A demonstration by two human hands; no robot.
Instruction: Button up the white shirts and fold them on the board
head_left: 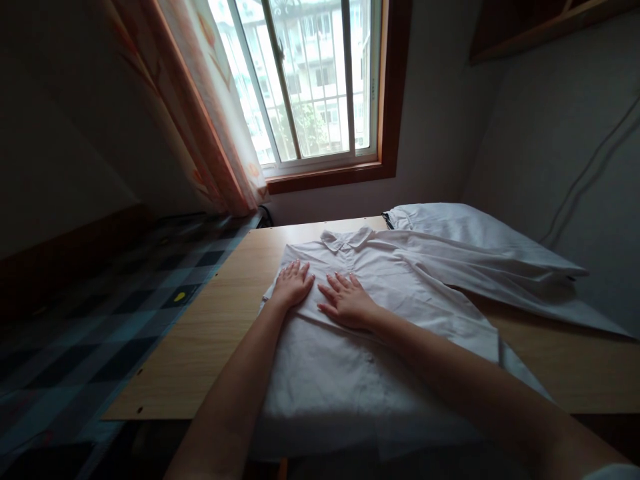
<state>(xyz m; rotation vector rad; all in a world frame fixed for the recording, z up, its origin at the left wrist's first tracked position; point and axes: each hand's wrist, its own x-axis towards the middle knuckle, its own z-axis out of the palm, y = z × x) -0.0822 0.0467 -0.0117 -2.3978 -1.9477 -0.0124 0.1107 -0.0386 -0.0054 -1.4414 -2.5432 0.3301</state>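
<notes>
A white collared shirt (320, 373) lies spread on a pale wooden board (220, 313), its collar toward the window. One sleeve stretches out to the right across the board; the other sleeve is not seen extended on the left. My left hand (294, 283) rests flat on the upper left of the shirt, fingers spread. To its right, my right hand (347, 301) lies palm down near the middle of the chest, fingers also apart. Both hands touch the fabric and grip nothing. The shirt's lower end hangs past the board's near edge.
Another white cloth pile (450, 220) sits at the back right, under the sleeve. Left of the board is a dark checked bed cover (115, 333). A window (320, 87) with an orange-patterned curtain (200, 100) stands behind, and a shelf (540, 33) hangs upper right.
</notes>
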